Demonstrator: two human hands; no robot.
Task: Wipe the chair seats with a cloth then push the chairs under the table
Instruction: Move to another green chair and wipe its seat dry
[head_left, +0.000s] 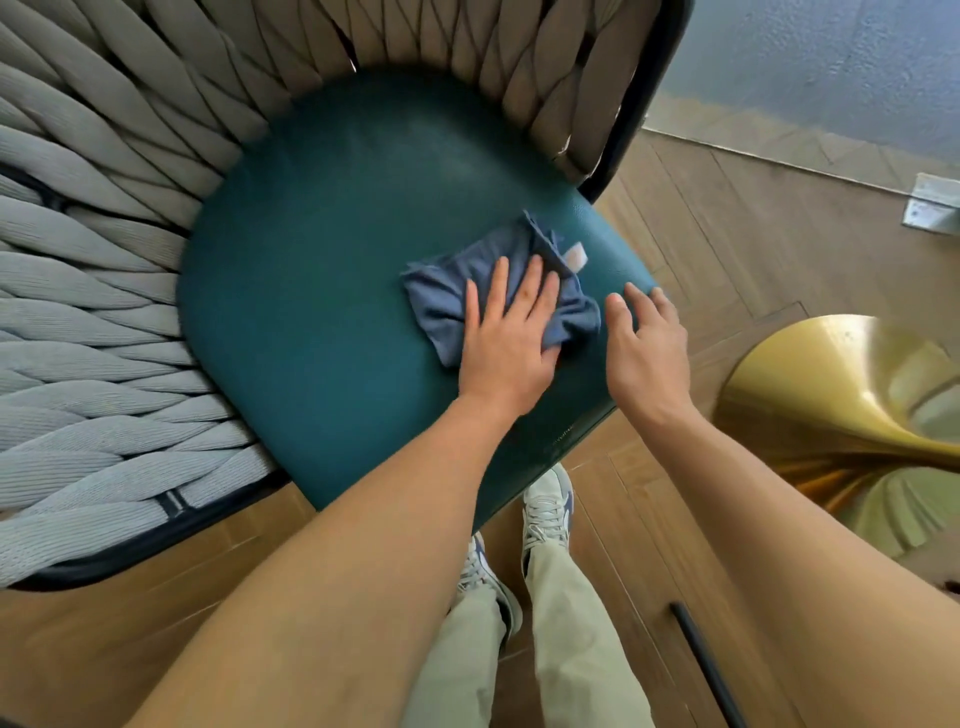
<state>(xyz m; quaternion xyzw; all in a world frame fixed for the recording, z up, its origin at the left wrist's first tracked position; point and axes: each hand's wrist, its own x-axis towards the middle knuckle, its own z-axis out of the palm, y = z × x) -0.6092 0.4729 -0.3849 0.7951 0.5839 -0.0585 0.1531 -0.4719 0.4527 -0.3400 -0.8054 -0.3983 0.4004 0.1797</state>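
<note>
A chair with a dark teal seat (332, 270) and a grey woven rope back (88, 291) fills the left and middle of the view. A crumpled blue cloth (441, 306) lies on the right part of the seat. My left hand (506, 343) presses flat on the cloth with straight, spread fingers. Just to its right, my right hand (647, 345) rests on the seat's right edge, its fingers bent over the rim. The two hands are a small gap apart.
A gold trumpet-shaped table base (831, 384) stands on the wooden floor (727, 249) at the right. A blue-grey wall (831, 62) runs along the top right, with a metal bracket (932, 208) at its foot. My legs and shoes (548, 514) are below the seat. A thin dark bar (706, 665) lies bottom right.
</note>
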